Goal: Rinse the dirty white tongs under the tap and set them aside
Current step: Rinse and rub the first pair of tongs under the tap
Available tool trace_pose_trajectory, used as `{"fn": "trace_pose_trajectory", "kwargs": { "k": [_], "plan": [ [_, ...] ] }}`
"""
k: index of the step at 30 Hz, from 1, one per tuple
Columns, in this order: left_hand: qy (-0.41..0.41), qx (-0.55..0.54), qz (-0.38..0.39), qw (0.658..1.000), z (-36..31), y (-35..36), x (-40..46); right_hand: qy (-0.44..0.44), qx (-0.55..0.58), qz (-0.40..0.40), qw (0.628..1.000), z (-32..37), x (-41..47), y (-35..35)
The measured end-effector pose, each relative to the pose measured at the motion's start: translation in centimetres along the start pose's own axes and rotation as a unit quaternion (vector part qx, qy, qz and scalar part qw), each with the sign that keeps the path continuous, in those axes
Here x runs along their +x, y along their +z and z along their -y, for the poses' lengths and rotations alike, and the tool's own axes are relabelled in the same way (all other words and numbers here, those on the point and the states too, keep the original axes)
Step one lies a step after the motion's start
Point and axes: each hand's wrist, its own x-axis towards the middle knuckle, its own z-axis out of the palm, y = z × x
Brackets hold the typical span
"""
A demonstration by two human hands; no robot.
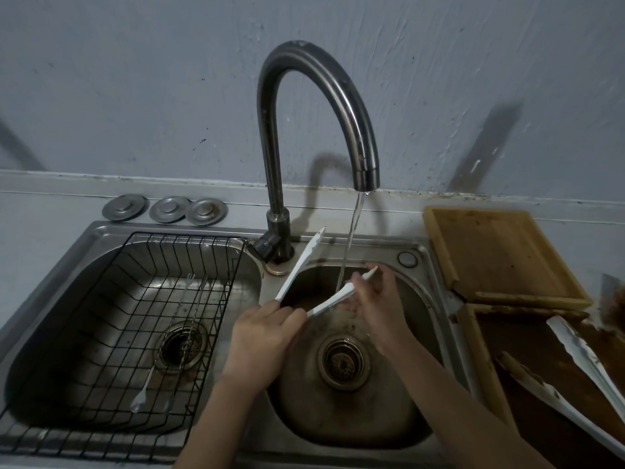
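- Left hand (262,336), nearest my camera, grips the hinge end of the white tongs (333,297), fingers curled round it, over the near-left rim of the right basin (422,319).
- I see the tongs splayed in a V, long axis running from the hinge up and away; one arm points toward the tap (338,96) base, the other right into the water stream (350,238).
- Right hand (373,299) wraps the right arm's far part under the stream, fingers curled round it.
- Wire rack (216,319) sits in the basin left of the tap; wooden board (500,252) lies to the tap's right.
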Motion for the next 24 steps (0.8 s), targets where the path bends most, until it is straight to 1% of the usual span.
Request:
{"fn": "trace_pose_trajectory", "kwargs": {
  "k": [2,3,5,8,10,12,15,18,20,22,24],
  "plan": [
    [-0.003,-0.006,-0.002,1.000,0.0,0.3,0.0,-0.007,-0.012,-0.034,0.999,0.5,0.2,-0.2],
    [-0.006,-0.012,-0.004,1.000,0.1,0.4,0.0,-0.009,-0.020,-0.035,0.999,0.7,0.2,-0.3],
    [-0.015,-0.025,-0.010,1.000,0.1,0.5,0.2,-0.004,-0.045,-0.012,0.999,1.0,0.0,-0.1],
    [-0.025,-0.037,-0.018,0.999,-0.1,0.7,0.9,-0.002,-0.114,0.030,0.993,0.6,-0.8,1.1],
    [-0.025,-0.046,-0.021,0.998,-0.5,0.8,1.8,0.001,-0.098,0.028,0.995,0.0,-1.3,2.0],
    [-0.021,-0.049,-0.025,0.998,-0.9,0.9,2.6,-0.004,-0.069,0.008,0.998,0.1,-1.7,2.3],
    [-0.020,-0.039,-0.031,0.999,-0.9,0.8,3.2,-0.046,-0.026,-0.010,0.999,1.0,-1.6,1.8],
    [-0.020,-0.036,-0.036,0.999,-1.1,0.9,3.7,-0.098,-0.035,-0.071,0.992,1.3,-1.4,1.4],
    [-0.012,-0.035,-0.034,0.999,-1.3,0.9,3.8,-0.097,0.010,-0.097,0.990,1.3,-1.5,1.7],
    [-0.002,-0.038,-0.030,0.999,-1.4,0.9,3.8,-0.079,0.029,-0.079,0.993,1.1,-1.8,2.0],
    [0.006,-0.043,-0.032,0.999,-1.4,1.0,3.5,-0.057,0.019,-0.042,0.997,0.9,-2.1,2.3]
  ]
}}
